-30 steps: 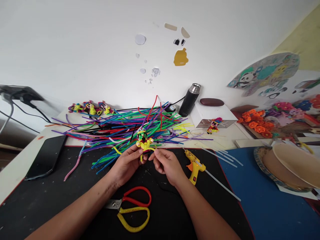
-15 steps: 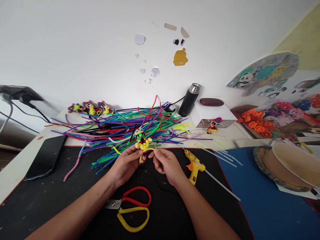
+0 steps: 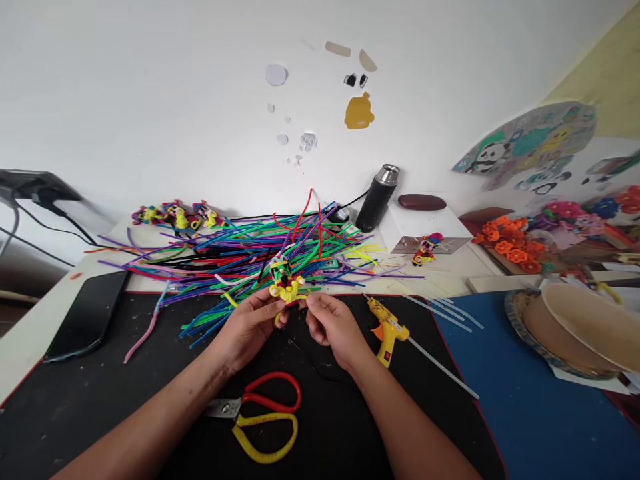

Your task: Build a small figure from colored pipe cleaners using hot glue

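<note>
A small pipe-cleaner figure (image 3: 286, 285), with a green and black face and a yellow body, is held upright over the black mat (image 3: 170, 360). My left hand (image 3: 257, 323) is closed around its lower part, thumb in front. A yellow pipe cleaner (image 3: 302, 297) runs from the figure's base to my right hand (image 3: 330, 327), which pinches its end between thumb and forefinger. Scissors (image 3: 267, 419) with one red and one yellow handle lie below my hands. Right of my right hand rests a yellow glue gun (image 3: 387, 331) with a glue stick in its back.
Many coloured pipe cleaners (image 3: 235, 253) are heaped behind my hands. Several finished figures (image 3: 177, 215) lie at the back left, another figure (image 3: 426, 249) at the right. A phone (image 3: 90, 317), a black flask (image 3: 379, 199), loose glue sticks (image 3: 445, 312) and a round basket (image 3: 523, 333) surround the mat.
The yellow pipe cleaner, arched between my hands before, now lies flatter and closer against the figure's base. My hands keep their grips; the whole view has shifted slightly.
</note>
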The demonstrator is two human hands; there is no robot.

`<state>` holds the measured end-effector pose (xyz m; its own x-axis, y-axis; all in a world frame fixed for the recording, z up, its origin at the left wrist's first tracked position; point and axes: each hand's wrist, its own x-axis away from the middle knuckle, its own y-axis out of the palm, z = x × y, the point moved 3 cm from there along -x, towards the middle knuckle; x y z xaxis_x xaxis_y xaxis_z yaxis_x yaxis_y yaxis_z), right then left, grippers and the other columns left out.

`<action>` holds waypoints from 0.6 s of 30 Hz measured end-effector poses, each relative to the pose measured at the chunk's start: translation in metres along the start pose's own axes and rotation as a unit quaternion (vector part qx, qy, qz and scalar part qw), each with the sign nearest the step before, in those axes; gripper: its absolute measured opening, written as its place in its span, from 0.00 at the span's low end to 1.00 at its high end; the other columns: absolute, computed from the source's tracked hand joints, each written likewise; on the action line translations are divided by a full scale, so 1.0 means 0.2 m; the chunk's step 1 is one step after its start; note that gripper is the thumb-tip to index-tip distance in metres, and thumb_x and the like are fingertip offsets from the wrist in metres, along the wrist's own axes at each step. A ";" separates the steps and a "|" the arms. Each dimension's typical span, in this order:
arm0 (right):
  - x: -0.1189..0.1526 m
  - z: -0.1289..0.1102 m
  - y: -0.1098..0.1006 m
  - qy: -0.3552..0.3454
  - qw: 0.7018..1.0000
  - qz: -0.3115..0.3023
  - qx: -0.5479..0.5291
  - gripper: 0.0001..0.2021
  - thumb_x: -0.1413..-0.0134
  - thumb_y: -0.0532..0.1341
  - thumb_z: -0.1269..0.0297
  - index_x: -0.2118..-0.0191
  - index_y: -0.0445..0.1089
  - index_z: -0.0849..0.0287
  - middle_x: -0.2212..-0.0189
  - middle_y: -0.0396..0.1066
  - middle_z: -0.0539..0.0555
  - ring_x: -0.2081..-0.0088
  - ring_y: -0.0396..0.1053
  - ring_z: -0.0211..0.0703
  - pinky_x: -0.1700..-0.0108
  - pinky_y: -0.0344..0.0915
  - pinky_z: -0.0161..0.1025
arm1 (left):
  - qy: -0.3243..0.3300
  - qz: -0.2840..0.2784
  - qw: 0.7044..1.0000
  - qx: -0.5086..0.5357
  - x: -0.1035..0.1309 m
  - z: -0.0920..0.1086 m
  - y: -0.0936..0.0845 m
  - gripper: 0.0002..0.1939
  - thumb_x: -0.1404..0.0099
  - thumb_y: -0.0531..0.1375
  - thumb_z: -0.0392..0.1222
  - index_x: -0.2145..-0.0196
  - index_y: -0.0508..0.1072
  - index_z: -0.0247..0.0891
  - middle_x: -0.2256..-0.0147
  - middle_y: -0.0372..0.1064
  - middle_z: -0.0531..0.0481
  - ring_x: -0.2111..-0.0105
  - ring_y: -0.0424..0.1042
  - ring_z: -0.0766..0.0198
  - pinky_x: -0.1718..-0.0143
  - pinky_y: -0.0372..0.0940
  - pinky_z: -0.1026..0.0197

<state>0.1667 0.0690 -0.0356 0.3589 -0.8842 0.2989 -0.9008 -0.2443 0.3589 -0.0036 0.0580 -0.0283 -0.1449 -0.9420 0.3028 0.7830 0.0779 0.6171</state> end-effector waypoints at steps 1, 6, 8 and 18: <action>0.00 0.00 0.00 -0.003 1.000 -0.002 0.000 0.24 0.45 0.69 0.40 0.63 0.73 0.60 0.82 0.61 0.42 0.84 0.52 0.29 0.83 0.40 0.30 | -0.002 0.000 1.000 -0.002 0.00 0.01 0.00 0.15 0.49 0.80 0.36 0.63 0.84 0.33 0.69 0.77 0.49 0.76 0.71 0.70 0.73 0.68 0.68; 0.01 -0.02 0.00 -0.004 1.000 0.003 0.000 0.27 0.45 0.68 0.36 0.63 0.73 0.61 0.81 0.63 0.43 0.84 0.54 0.29 0.82 0.41 0.30 | -0.013 -0.017 1.000 -0.016 0.01 0.06 -0.01 0.14 0.47 0.79 0.37 0.64 0.84 0.31 0.69 0.75 0.49 0.77 0.69 0.71 0.74 0.67 0.69; 0.01 -0.03 -0.01 -0.004 1.000 0.007 -0.001 0.28 0.45 0.68 0.36 0.62 0.74 0.61 0.81 0.63 0.44 0.84 0.54 0.29 0.82 0.41 0.30 | -0.025 -0.037 0.999 -0.022 0.01 0.09 -0.01 0.13 0.46 0.78 0.37 0.65 0.83 0.30 0.71 0.74 0.49 0.77 0.69 0.71 0.74 0.67 0.68; 0.00 -0.03 -0.01 -0.006 0.994 -0.064 -0.086 0.25 0.46 0.73 0.42 0.55 0.74 0.60 0.79 0.65 0.43 0.84 0.53 0.28 0.84 0.39 0.30 | -0.163 -0.112 0.980 -0.002 0.07 0.07 0.01 0.14 0.48 0.79 0.39 0.66 0.84 0.30 0.74 0.73 0.48 0.78 0.68 0.71 0.75 0.63 0.69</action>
<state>0.1695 0.0707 -0.0312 0.4646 -0.8548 0.2314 -0.7921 -0.2843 0.5401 -0.0128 0.0496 -0.0118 -0.4995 -0.7804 0.3762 0.7111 -0.1213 0.6926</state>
